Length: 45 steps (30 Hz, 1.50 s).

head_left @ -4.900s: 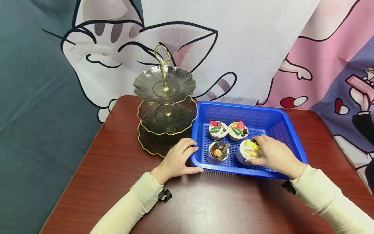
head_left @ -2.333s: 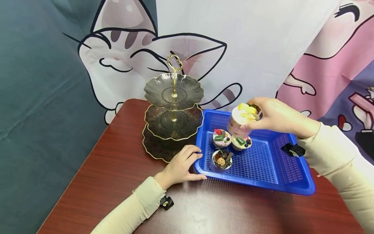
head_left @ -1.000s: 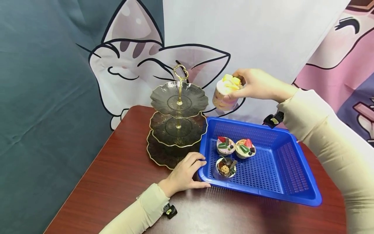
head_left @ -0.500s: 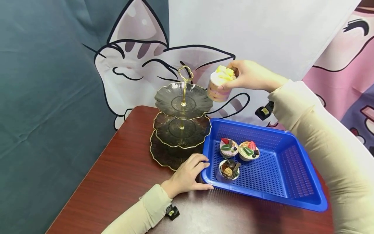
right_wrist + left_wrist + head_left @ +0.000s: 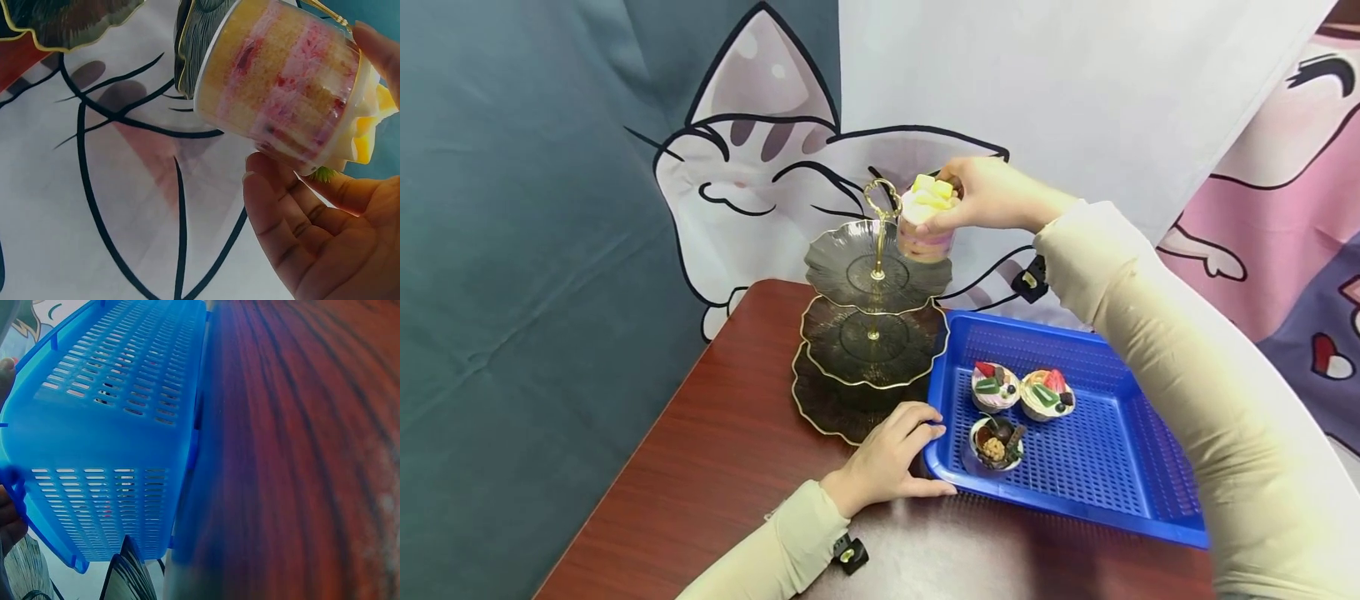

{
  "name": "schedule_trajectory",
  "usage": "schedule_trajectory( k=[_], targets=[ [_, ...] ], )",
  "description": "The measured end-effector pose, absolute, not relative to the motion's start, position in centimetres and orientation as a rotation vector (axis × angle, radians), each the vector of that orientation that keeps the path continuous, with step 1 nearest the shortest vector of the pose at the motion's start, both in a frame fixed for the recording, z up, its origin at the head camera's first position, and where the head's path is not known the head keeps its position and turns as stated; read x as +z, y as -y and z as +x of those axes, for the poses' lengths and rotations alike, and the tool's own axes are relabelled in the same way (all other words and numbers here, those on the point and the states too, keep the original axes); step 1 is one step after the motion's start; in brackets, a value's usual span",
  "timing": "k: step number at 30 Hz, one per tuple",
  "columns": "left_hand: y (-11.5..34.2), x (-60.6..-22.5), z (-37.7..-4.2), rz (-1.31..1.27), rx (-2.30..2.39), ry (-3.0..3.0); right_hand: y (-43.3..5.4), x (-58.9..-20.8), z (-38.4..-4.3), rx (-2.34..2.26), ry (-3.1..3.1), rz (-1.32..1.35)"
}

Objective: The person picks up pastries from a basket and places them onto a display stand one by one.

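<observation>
Behind a reddish-brown table (image 5: pixel 722 450) hangs a printed cloth backdrop (image 5: pixel 1075 92). One layered cake cup (image 5: pixel 925 240) is in mid-air at the right part of the top plate (image 5: pixel 842 267), overlapping it in the head view; I cannot tell whether they touch. Its yellow fruit topping (image 5: pixel 934 190) faces up, its base down, the axis near upright. The right hand (image 5: pixel 985 196) pinches it near the rim, thumb and fingers parted just by the cup's width. That plate crowns one three-tiered stand (image 5: pixel 895 350). Just beside stands one blue basket (image 5: pixel 1075 500), holding two fruit-topped cupcakes (image 5: pixel 996 387) and one chocolate-topped cup (image 5: pixel 996 446). The left hand (image 5: pixel 887 462) grips its near-left corner, fingers bent onto the rim, thumb spread along the near side
</observation>
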<state>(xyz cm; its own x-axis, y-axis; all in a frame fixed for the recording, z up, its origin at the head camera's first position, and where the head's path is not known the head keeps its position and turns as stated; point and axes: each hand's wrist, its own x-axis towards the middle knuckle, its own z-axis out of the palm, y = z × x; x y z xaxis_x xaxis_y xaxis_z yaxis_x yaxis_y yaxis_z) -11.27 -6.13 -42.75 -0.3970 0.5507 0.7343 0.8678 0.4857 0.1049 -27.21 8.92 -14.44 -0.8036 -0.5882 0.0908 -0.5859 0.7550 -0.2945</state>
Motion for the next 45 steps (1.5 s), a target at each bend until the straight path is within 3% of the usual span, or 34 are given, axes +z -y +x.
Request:
schedule_trajectory(
  k=[19,45],
  targets=[
    [5.9,-42.9,-11.1,-1.160,-0.638,2.086,-6.3,-16.2,-28.2,-0.438,-2.897,-1.013],
    [5.8,-42.9,-11.3,-1.161,-0.648,2.072,-6.6,-16.2,-28.7,-0.508,-2.827,-0.955]
  ],
)
